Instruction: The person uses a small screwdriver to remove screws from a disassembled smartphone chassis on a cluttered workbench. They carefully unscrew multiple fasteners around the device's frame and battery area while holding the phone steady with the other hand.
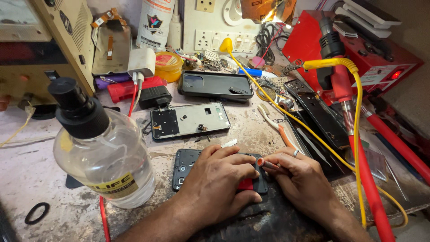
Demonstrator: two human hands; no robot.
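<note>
Phone body (184, 166), black and opened up, lies flat near the front edge of the tabletop (40, 175), partly on a dark mat (268, 219), with its camera end poking out to the left from under the left hand (219, 183). That hand presses down on the phone with its fingers spread over it, and a red part (245, 184) shows just below the fingertips. The right hand (298, 179) sits just beside it on the right, wearing a ring, and its grip is narrow, pinched on a small screwdriver (268, 164) with an orange and silver end that points toward the phone's right edge. Behind the hands lies a second opened phone frame (190, 121), pale inside with a dark panel at its left end, and farther back a black phone case (216, 84). A clear plastic bottle (105, 157) with a black pump cap stands close at the left, half full of clear liquid. A black rubber ring (36, 213) lies on the bare tabletop in front of it. To the right, a yellow cable (357, 112) and a red hose (365, 179) run down past the right hand, coming from a red machine (358, 45) at the back right. A white charger plug (141, 62) and a small yellow tub (167, 65) stand toward the back wall.
</note>
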